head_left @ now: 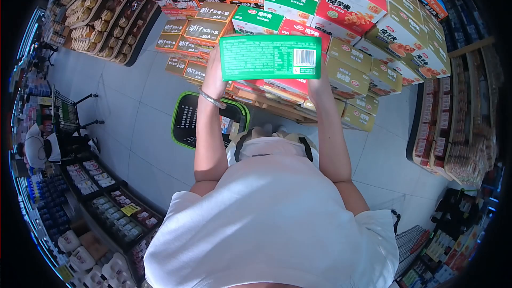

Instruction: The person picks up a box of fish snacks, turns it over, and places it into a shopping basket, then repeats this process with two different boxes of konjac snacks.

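Both hands hold a green box [270,57] up flat in front of the camera, its printed back with a barcode facing the viewer. The left hand [215,74] grips the box's left edge, a bracelet [212,99] on its wrist; the right hand [318,81] grips the lower right corner. On each side the fingers are closed on the box, mostly hidden behind it, so only the backs of the hands and wrists show. The box hangs in the air, clear of everything, just in front of a stack of cartons [341,16] in orange, green, red and tan that fills the upper middle of the view and ends in a stepped edge near the floor. Below the left forearm a green-rimmed basket [184,122] sits on the tiled floor [133,117], its right rim close to the stack's base. Bare floor runs left of the basket toward a slanted shelf [101,21] of goods at upper left. A low display [112,205] of packaged goods borders the aisle at lower left, and another shelf [453,122] closes the right side. A person in white [37,149] is at the far left beside a cart [66,114].
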Available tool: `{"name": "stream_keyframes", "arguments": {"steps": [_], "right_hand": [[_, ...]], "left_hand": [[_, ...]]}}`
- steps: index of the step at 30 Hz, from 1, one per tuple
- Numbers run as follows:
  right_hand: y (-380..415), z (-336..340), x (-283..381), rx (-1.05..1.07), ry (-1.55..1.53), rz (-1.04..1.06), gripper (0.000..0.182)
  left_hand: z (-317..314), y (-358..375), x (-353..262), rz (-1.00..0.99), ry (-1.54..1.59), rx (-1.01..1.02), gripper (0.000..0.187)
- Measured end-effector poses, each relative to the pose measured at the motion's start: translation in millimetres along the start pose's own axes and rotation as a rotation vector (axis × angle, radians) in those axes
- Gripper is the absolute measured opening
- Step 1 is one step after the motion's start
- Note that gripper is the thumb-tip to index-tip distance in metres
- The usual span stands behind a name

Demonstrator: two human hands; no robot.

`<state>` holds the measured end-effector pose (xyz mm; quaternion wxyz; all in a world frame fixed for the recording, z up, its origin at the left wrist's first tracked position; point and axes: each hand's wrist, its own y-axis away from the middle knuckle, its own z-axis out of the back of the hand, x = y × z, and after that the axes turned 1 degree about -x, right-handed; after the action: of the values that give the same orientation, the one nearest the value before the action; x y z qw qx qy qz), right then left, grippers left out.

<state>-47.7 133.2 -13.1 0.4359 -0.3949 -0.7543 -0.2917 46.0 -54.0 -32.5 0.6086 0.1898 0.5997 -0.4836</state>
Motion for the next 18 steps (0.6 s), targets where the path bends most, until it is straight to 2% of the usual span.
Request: {"name": "stream_keyframes", "arguments": {"steps": [6, 9, 11, 12, 14, 18], "right_hand": [[6, -4, 4, 0.009, 0.022, 0.025, 0.032], [12, -9, 14, -0.070, -0.022, -0.056, 0.033], [7, 6, 4, 0.054, 0.231, 0.099, 0.036], [5, 9, -3, 0.053, 0.231, 0.099, 0.036], [1, 12, -11, -0.034, 0.286, 0.224, 0.050], [0, 12, -4, -0.064, 0.233, 0.093, 0.049]], "left_hand": [[0, 1, -4, 0.064, 0.027, 0.006, 0.028], [-2, 0, -3, 0.074, 0.064, 0.018, 0.029], [-3, 1, -6, 0.001, -0.016, 0.015, 0.029], [-5, -1, -9, 0.001, -0.015, 0.016, 0.029], [-8, -3, -13, -0.020, 0.017, 0.013, 0.029], [-10, -3, -13, -0.051, -0.014, -0.003, 0.029]]}}
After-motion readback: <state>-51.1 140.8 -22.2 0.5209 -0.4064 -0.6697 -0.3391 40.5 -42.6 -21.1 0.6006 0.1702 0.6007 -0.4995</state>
